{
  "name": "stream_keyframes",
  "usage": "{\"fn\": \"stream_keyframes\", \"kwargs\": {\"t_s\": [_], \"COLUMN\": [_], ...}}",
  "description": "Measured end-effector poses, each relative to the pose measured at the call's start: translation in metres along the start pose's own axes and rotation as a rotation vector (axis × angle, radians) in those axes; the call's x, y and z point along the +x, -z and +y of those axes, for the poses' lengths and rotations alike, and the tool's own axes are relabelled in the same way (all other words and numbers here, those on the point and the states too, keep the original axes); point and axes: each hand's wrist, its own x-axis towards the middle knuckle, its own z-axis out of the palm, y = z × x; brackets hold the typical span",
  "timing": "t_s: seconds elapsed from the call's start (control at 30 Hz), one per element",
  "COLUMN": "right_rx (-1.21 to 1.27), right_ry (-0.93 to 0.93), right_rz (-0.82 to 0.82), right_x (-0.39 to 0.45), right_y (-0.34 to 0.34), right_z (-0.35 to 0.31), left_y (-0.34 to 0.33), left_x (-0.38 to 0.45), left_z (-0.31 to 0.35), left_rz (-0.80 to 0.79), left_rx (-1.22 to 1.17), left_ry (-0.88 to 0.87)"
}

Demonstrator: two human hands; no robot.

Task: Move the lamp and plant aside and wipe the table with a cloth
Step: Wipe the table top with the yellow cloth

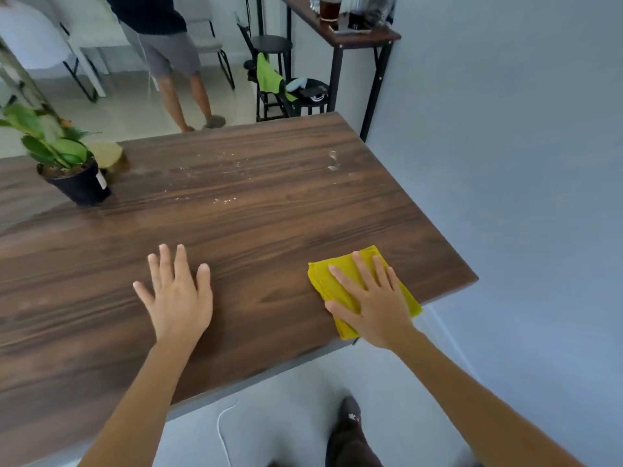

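The only label that is showing is a small white tag [101, 180] on the black pot [81, 187] of the plant [50, 139], and its writing is too small and blurred to read. The cloth [337, 281] is yellow, folded into a flat, roughly rectangular pad, and it is lying on the dark wood-grain desk [253, 224] near the desk's right front corner; its long axis is running diagonally, from the desk's near edge toward the right edge, and one corner is hanging a little over the near edge. The right hand [374, 305] is pressing flat on the cloth with the fingers spread wide and the palm down, not gripping it. The left hand [177, 294] is resting open on the bare desk, well to the left of the cloth, fingers spread and pointing away from the person, holding nothing. The plant is standing upright far from the cloth, at the desk's far left side, its green leaves leaning to the left. Just behind the pot a pale yellowish rounded object [106, 153] is sitting, probably the lamp, but it is blurred. White crumbs or specks [215, 183] are lying scattered on the desk between the plant and the far right edge, with a whitish smear [333, 160] further right.
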Motion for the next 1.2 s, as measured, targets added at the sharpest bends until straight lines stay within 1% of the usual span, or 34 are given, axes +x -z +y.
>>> {"fn": "stream_keyframes", "kwargs": {"t_s": [0.07, 0.13, 0.23, 0.3, 0.4, 0.5, 0.6, 0.67, 0.77, 0.87, 0.93, 1.0, 1.07, 1.13, 1.2], "right_rx": [-0.043, -0.056, -0.068, -0.076, -0.039, 0.043, 0.097, 0.092, 0.048, 0.038, 0.034, -0.007, -0.033, -0.031, 0.029], "right_ry": [-0.117, -0.187, -0.159, -0.103, -0.048, -0.069, -0.133, -0.086, 0.151, 0.334, 0.353, 0.314, 0.204, 0.040, -0.121], "right_rz": [-0.029, -0.045, -0.067, -0.088, -0.121, -0.184, -0.232, -0.261, -0.263, -0.198, -0.192, -0.202, -0.174, -0.138, -0.142], "right_x": [-0.003, 0.004, 0.041, 0.083, 0.171, 0.266, 0.320, 0.320, 0.268, 0.183, 0.143, 0.146, 0.181, 0.237, 0.300], "right_y": [0.005, 0.011, 0.014, 0.014, 0.014, 0.014, 0.013, 0.010, 0.003, 0.004, 0.009, 0.016, 0.016, 0.014, 0.014], "right_z": [0.056, 0.098, 0.125, 0.128, 0.128, 0.113, 0.074, 0.046, 0.033, 0.066, 0.101, 0.130, 0.138, 0.127, 0.101], "left_y": [-0.019, -0.035, -0.047, -0.050, -0.050, -0.050, -0.049, -0.049, -0.049, -0.049, -0.050, -0.051, -0.051, -0.051, -0.050], "left_x": [0.011, 0.016, 0.015, 0.015, 0.015, 0.017, 0.017, 0.016, 0.015, 0.015, 0.015, 0.015, 0.015, 0.016, 0.017], "left_z": [0.022, 0.032, 0.034, 0.035, 0.038, 0.041, 0.041, 0.041, 0.040, 0.039, 0.037, 0.038, 0.038, 0.038, 0.038], "left_rz": [-0.051, -0.074, -0.079, -0.077, -0.076, -0.079, -0.091, -0.087, -0.082, -0.080, -0.074, -0.065, -0.064, -0.072, -0.083], "left_rx": [0.007, 0.054, 0.203, 0.238, 0.265, 0.281, 0.290, 0.294, 0.293, 0.290, 0.280, 0.277, 0.279, 0.280, 0.285], "left_ry": [0.005, 0.024, 0.046, 0.067, 0.079, 0.098, 0.126, 0.126, 0.126, 0.115, 0.112, 0.111, 0.105, 0.106, 0.105]}}
